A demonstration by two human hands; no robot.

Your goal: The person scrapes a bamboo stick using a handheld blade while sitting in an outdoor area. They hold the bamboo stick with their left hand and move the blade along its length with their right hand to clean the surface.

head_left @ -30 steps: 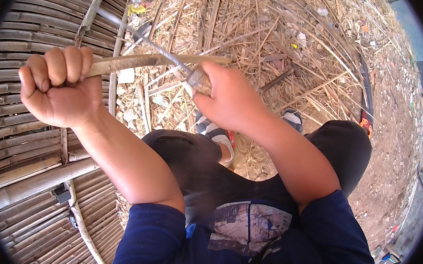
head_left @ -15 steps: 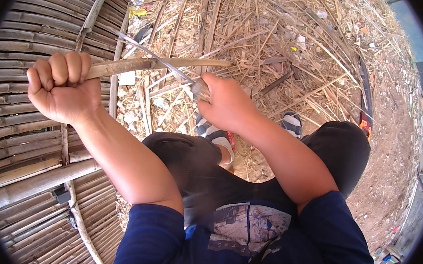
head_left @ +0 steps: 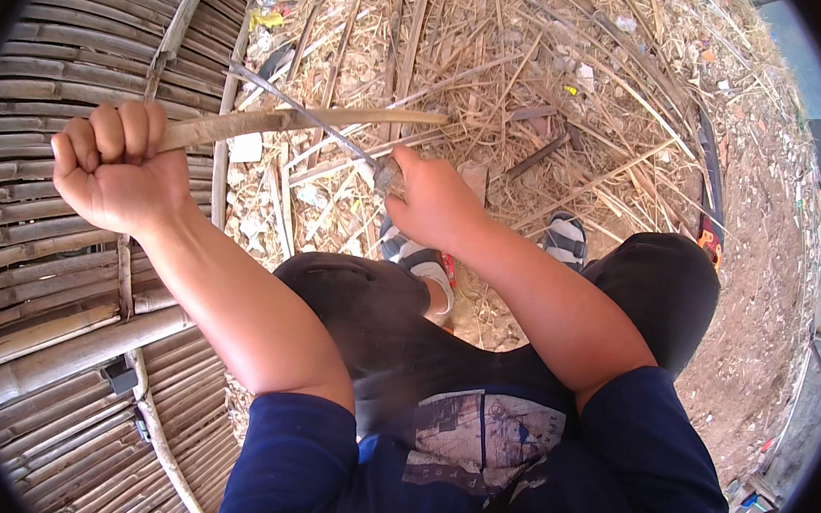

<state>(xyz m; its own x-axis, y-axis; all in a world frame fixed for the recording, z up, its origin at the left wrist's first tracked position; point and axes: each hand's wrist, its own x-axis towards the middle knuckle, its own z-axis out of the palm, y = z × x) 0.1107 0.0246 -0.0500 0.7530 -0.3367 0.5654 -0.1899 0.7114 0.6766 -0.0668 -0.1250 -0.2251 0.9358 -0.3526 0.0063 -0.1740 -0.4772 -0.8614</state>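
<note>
My left hand [head_left: 128,165] is closed in a fist around one end of a split bamboo strip [head_left: 238,125], which reaches out to the right over the ground. My right hand [head_left: 434,201] grips the short handle of a knife [head_left: 342,142]. The knife's long, thin blade slants up to the left and crosses the strip near its middle. Whether the blade's edge bites into the strip cannot be made out. My right palm and fingers hide part of the handle.
A bamboo slat wall [head_left: 61,161] stands close on my left. Straw, splinters and long bamboo strips [head_left: 413,35] litter the ground ahead. A dark curved tool with an orange-red end [head_left: 712,198] lies to the right of my knee. My sandalled feet [head_left: 566,240] are below my hands.
My left hand and the bamboo strip have shifted slightly up and left. The knife has turned a little in my right hand, and its tip sits slightly further right.
</note>
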